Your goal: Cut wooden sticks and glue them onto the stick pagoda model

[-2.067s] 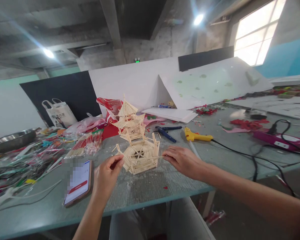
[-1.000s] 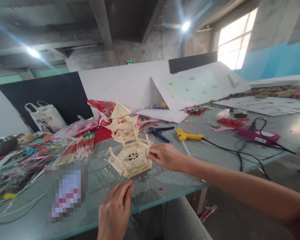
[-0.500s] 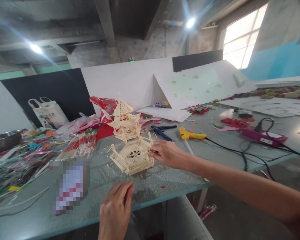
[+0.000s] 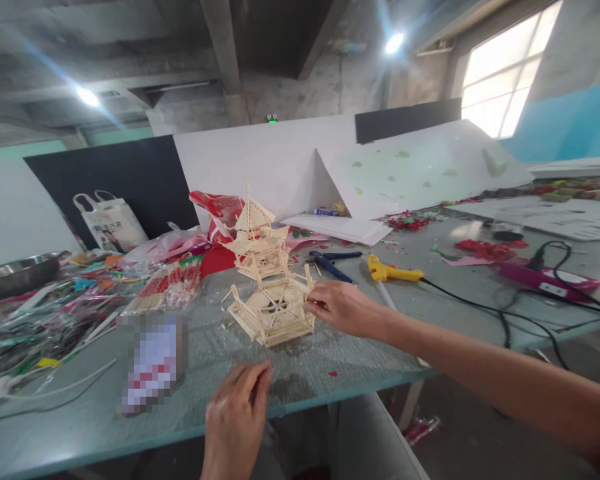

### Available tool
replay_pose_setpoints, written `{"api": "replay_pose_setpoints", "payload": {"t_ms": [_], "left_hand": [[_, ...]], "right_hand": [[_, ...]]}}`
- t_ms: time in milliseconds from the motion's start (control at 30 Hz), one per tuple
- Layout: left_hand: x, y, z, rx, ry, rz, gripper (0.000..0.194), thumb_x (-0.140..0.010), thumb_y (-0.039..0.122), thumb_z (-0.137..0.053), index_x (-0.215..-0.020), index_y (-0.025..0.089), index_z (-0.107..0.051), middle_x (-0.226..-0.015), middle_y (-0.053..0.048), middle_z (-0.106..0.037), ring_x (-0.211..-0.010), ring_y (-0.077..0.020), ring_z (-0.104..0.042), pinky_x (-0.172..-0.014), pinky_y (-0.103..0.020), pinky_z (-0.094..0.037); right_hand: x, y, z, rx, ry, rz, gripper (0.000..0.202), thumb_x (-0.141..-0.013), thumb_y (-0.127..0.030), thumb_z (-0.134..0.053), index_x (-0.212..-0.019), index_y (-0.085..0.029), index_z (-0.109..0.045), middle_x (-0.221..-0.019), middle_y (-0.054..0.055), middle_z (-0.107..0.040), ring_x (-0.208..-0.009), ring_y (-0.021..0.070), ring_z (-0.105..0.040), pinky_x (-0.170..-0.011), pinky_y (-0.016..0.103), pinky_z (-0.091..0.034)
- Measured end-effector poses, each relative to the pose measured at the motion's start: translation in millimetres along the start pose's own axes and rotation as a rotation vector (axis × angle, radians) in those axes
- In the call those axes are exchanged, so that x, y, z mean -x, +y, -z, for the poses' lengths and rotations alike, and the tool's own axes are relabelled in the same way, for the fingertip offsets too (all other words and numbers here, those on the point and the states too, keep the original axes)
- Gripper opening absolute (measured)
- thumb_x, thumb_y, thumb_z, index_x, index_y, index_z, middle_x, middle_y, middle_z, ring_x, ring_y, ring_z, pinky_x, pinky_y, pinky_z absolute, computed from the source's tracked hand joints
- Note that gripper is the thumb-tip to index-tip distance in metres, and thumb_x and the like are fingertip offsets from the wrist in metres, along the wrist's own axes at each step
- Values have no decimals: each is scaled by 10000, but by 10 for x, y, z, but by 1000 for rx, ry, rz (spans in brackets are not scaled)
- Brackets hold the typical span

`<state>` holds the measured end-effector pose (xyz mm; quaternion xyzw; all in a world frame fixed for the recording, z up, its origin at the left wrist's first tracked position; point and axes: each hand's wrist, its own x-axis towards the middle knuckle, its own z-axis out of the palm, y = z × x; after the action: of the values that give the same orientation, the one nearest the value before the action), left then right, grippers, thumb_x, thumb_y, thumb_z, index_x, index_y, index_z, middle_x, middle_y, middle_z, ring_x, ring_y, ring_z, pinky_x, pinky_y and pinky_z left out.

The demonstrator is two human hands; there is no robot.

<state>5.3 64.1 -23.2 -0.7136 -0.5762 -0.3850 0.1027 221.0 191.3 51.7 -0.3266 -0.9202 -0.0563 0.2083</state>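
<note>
A six-sided frame of thin wooden sticks (image 4: pixel 280 323), with short posts rising from its rim, sits on the table near its front edge. At its right side is my right hand (image 4: pixel 343 307), thumb and forefinger pinched on a thin wooden stick at the rim; the fingers mostly hide that stick. My left hand (image 4: pixel 237 410) is at the table's front edge, in front of the frame and apart from it. Its fingers are curled, the thumb close to the forefinger, with nothing visible in them. Just behind the frame stands a tiered stick pagoda (image 4: pixel 257 243) with a pointed roof.
Blue-handled pliers (image 4: pixel 333 263) and a yellow glue gun (image 4: pixel 393 270) with a cord lie right of the pagoda. A purple power strip (image 4: pixel 550 280) is farther right. Bundled sticks (image 4: pixel 165 287), plastic wrappings and a metal bowl (image 4: pixel 20 267) crowd the left. White boards (image 4: pixel 420 160) lean behind.
The whole view has shifted slightly, so things appear farther right. My right hand remains pinched at the frame's right rim, and my left hand keeps its curled pose at the table edge.
</note>
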Motion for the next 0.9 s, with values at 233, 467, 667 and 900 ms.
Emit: {"api": "replay_pose_setpoints", "payload": {"t_ms": [233, 467, 667, 900], "left_hand": [[57, -34, -15, 37, -4, 42, 206, -869, 312, -464, -880, 246, -659, -832, -7, -713, -737, -130, -667, -674, -191, -506], [76, -76, -22, 39, -7, 56, 200, -861, 315, -478, -885, 242, -663, -841, -1, -717, -757, -136, -674, -686, -187, -513], [79, -97, -31, 39, -8, 51, 201, -865, 323, -476, -878, 242, -660, -832, 8, -717, -755, -128, -674, -697, -182, -514], [99, -130, -71, 18, -12, 33, 189, -866, 324, -484, -885, 247, -655, -827, 20, -714, -752, -115, -671, -702, -176, -516]], "right_hand": [[-5, 1, -4, -10, -6, -8, 278, -900, -265, -453, -715, -133, -612, -730, 51, -604, -706, 128, -534, -640, 234, -336], [-1, -17, 13, 0, -9, -10, 282, -903, -269, -450, -724, -131, -619, -732, 53, -607, -710, 132, -539, -631, 237, -336], [-14, -46, 57, 3, -33, -21, 265, -895, -246, -462, -729, -126, -630, -737, 57, -615, -718, 135, -547, -634, 235, -334], [-4, -24, 21, 3, -24, -12, 271, -892, -243, -458, -717, -128, -629, -731, 56, -615, -716, 137, -545, -634, 238, -330]]}}
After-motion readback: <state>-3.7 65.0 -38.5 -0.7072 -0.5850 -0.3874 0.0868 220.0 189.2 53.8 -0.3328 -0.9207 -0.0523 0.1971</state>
